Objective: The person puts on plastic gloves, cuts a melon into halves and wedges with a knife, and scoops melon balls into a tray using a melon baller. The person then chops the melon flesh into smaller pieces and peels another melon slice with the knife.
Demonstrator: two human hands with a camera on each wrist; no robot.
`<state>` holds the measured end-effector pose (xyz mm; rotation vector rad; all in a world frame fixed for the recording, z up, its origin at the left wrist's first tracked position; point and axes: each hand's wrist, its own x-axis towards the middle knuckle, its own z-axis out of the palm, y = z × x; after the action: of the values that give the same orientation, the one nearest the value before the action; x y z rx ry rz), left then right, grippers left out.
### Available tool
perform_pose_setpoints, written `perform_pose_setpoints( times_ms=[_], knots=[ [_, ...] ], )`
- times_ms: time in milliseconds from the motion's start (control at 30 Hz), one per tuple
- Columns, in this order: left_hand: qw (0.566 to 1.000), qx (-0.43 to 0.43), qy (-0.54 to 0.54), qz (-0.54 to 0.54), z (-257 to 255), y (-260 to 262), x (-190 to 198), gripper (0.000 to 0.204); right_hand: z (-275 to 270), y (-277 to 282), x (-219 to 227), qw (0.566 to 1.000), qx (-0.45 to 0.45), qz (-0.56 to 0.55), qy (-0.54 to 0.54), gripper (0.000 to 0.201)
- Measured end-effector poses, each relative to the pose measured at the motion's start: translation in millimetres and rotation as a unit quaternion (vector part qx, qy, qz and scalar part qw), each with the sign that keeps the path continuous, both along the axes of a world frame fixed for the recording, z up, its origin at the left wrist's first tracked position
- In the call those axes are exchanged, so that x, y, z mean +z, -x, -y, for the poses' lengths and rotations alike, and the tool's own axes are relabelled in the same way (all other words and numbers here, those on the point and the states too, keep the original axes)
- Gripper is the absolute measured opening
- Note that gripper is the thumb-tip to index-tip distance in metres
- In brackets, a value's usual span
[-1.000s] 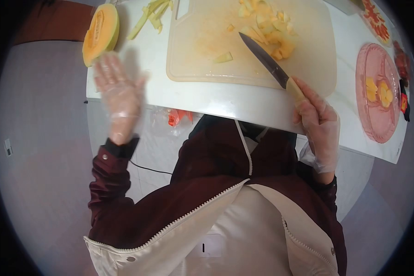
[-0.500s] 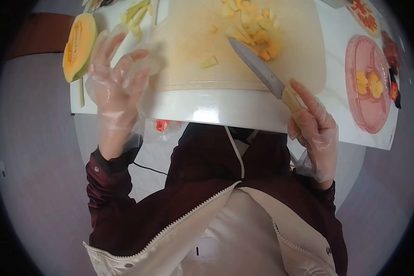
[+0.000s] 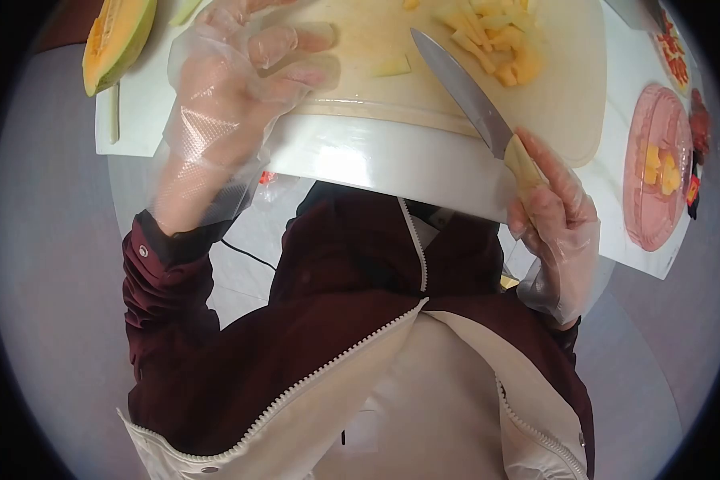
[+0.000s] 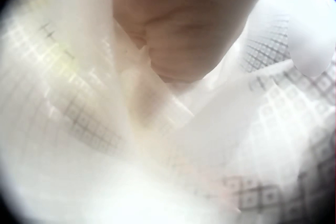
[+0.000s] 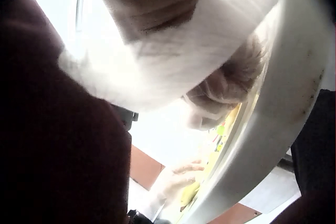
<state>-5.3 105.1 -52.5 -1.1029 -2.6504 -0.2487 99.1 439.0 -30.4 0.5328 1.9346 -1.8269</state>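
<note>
In the head view my right hand (image 3: 558,228), in a clear plastic glove, grips the pale handle of a kitchen knife (image 3: 466,94). Its blade points up and left over the cutting board (image 3: 360,84). Orange melon pieces (image 3: 508,52) lie heaped beyond the blade, and a pale rind piece (image 3: 392,66) is left of its tip. My gloved left hand (image 3: 236,96) hovers by the board's left edge, fingers apart and loosely bent, nothing visible in them. Loose glove plastic (image 4: 79,113) fills most of the left wrist view. The right wrist view shows the left hand (image 5: 178,179) at a distance.
A cut melon half (image 3: 124,40) stands at the table's left edge, with a pale strip (image 3: 114,116) below it. On the right is a pink divided plate (image 3: 644,212) holding yellow pieces. Another dish with red pieces (image 3: 674,60) sits behind it.
My left hand has moved from beside the melon half rightward to the board's left edge, its fingers bending. The right hand keeps its grip on the knife, nearly in place. The view has shifted.
</note>
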Motion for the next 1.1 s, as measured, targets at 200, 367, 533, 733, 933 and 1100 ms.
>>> perform_pose_setpoints(
  times_ms=[200, 367, 533, 733, 933, 1100],
  knots=[
    [0.986, 0.011, -0.108, 0.125, -9, -2, 2, 0.065, -2, 3, 5, 0.998, -0.003, 0.052, 0.025, 0.044],
    [0.878, 0.127, -0.326, 0.328, -38, -14, -4, 0.067, -4, 4, 4, 0.997, -0.017, 0.055, 0.055, 0.042],
    [0.762, 0.21, -0.481, 0.38, -71, -18, 8, 0.029, -5, 6, 6, 0.996, -0.012, 0.061, 0.071, 0.042],
    [0.955, 0.13, -0.188, 0.191, -62, -10, 4, 0.016, -6, 9, 7, 0.993, -0.014, 0.082, 0.085, 0.041],
    [0.949, 0.145, -0.2, 0.198, -64, -11, 0, 0.016, -7, 11, 5, 0.992, -0.016, 0.095, 0.084, 0.042],
    [0.957, 0.135, -0.179, 0.184, -65, -14, 0, 0.017, -7, 10, 3, 0.993, -0.014, 0.094, 0.072, 0.044]
  ],
)
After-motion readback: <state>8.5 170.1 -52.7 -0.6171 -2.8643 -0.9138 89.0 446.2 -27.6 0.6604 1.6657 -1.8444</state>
